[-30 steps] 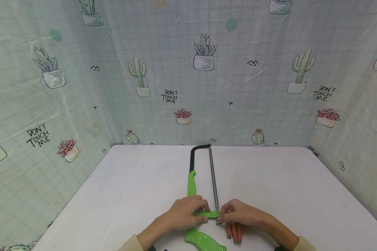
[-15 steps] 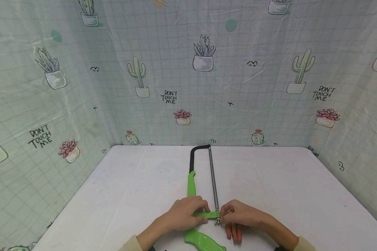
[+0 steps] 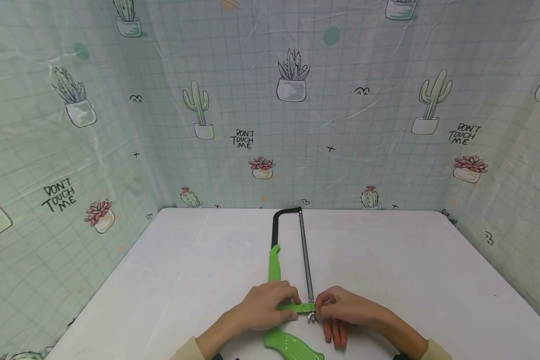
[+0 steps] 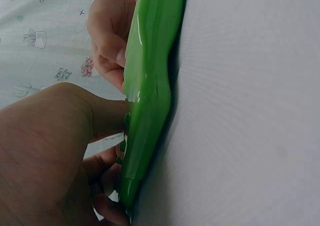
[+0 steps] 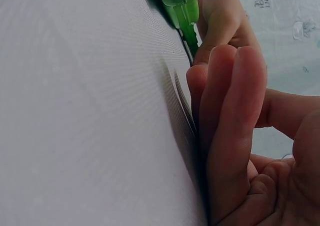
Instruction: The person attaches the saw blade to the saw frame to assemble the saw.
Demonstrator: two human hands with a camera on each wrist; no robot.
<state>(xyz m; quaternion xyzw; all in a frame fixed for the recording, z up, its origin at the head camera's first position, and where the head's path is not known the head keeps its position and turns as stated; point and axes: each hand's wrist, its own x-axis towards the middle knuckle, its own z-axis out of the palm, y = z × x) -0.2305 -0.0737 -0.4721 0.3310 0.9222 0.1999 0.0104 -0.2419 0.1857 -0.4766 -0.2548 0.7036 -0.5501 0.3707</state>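
A hacksaw (image 3: 274, 262) with a green body and black front frame lies on the white table, its grey blade (image 3: 305, 255) to the right. My left hand (image 3: 266, 305) lies over the green body, thumb and index finger holding the green crosspiece (image 3: 304, 308). At the near end of the blade sits a silver wing nut (image 3: 312, 317). My right hand (image 3: 347, 309) has its thumb and index finger curled in at the wing nut, while its other fingers extend toward the table. The left wrist view shows the green handle (image 4: 155, 60) close up; the right fingertips (image 5: 245, 75) hide the nut in the right wrist view.
The white tabletop (image 3: 387, 260) spreads around the saw on both sides. Behind and beside it hangs a cactus-print curtain (image 3: 292, 125). The green handle's end reaches the bottom edge of the head view.
The wing nut has turned, its wings now showing more spread out. Both hands and the hacksaw stay in nearly the same place.
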